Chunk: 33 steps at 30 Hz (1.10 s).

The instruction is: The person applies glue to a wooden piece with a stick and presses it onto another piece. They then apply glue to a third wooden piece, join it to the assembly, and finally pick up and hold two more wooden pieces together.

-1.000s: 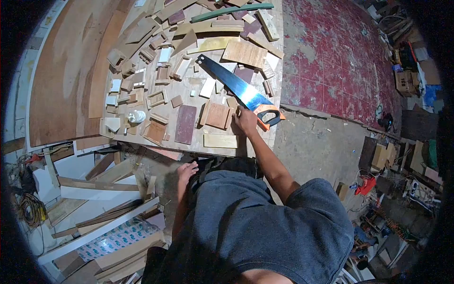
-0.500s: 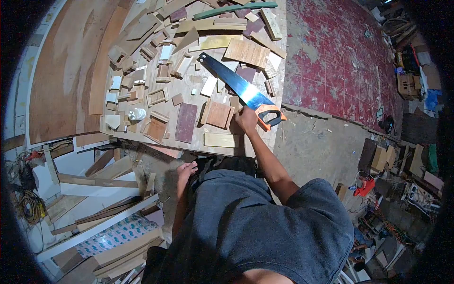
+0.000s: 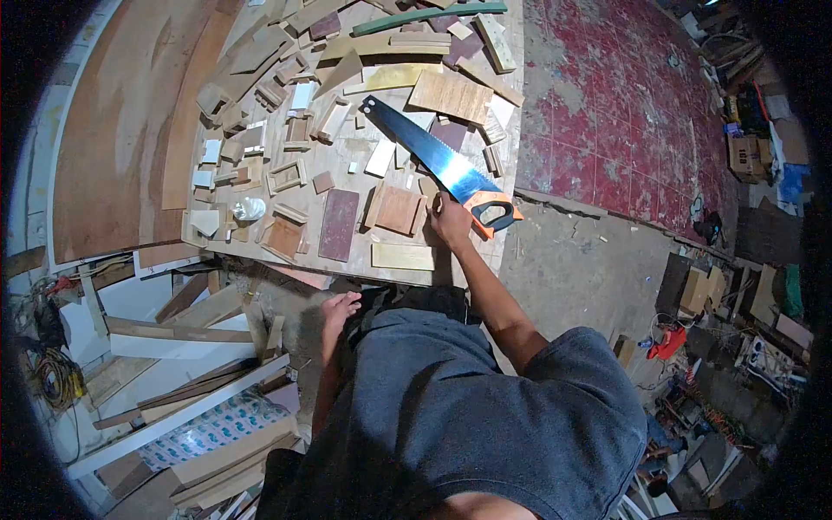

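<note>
My right hand [image 3: 451, 224] is at the front right of the worktable [image 3: 347, 270], its fingers curled beside the saw's lower blade. What its fingertips hold, if anything, is hidden. A hand saw [image 3: 446, 165] with an orange and black handle lies flat, teeth facing away from me. By my fingertips is a small wood block [image 3: 428, 187]. A reddish wooden piece with side strips [image 3: 400, 211] lies left of this hand, and a pale wood strip [image 3: 402, 256] lies nearer the front edge. My left hand [image 3: 340, 310] hangs below the table edge, holding nothing, fingers loosely apart.
Several small wooden box frames [image 3: 287, 177], a maroon board [image 3: 339, 225] and a clear plastic container [image 3: 250, 209] are on the table. Large plywood [image 3: 121, 130] stands at the left. Offcuts [image 3: 191, 347] are heaped below left. Red floor tiles [image 3: 615, 104] stretch off to the right.
The table and the things on it appear a few pixels further left. Both hands stay in nearly the same places, and the saw still lies beside my right hand.
</note>
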Motion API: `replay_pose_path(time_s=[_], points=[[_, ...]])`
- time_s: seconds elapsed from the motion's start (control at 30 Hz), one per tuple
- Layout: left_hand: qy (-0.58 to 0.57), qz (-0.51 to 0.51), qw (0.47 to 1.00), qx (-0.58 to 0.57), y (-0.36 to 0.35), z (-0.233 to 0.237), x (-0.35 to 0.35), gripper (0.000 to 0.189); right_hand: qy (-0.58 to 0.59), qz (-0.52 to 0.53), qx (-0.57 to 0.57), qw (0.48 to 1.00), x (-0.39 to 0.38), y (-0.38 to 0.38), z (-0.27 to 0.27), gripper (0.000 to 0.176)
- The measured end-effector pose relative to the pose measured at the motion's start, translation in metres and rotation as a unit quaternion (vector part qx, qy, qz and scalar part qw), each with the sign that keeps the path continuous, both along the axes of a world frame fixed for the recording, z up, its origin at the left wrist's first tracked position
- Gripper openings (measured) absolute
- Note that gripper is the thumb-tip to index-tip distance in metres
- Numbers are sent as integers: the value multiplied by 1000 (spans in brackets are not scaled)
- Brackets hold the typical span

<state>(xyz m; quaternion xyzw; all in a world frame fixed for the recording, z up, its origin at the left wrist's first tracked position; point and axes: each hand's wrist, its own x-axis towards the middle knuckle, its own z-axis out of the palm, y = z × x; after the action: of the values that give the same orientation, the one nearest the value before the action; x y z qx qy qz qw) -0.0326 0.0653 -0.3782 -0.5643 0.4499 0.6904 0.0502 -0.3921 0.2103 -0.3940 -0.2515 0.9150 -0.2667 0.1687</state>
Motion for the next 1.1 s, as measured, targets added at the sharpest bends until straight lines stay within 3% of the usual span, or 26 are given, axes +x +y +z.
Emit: replay_pose_path(time_s=[0.27,0.4,0.57,0.7,0.97,1.1], points=[[0,-21,996,-84,13,16,-5,21,2,1,10,1000,0,3,-16,37],[21,-15,996,-84,15,4,1,21,13,3,26,1000,1,9,-9,36],[-43,12,996,-80,18,8,-8,24,74,16,-21,997,3,20,-26,29],[-24,24,998,-58,20,-3,-3,25,52,-7,-44,998,-2,21,-20,29],[-21,16,998,-51,22,7,-9,24,24,28,36,999,-7,3,-17,56],[-34,-1,998,-47,21,11,-10,28,17,13,56,998,-9,-3,-15,49]])
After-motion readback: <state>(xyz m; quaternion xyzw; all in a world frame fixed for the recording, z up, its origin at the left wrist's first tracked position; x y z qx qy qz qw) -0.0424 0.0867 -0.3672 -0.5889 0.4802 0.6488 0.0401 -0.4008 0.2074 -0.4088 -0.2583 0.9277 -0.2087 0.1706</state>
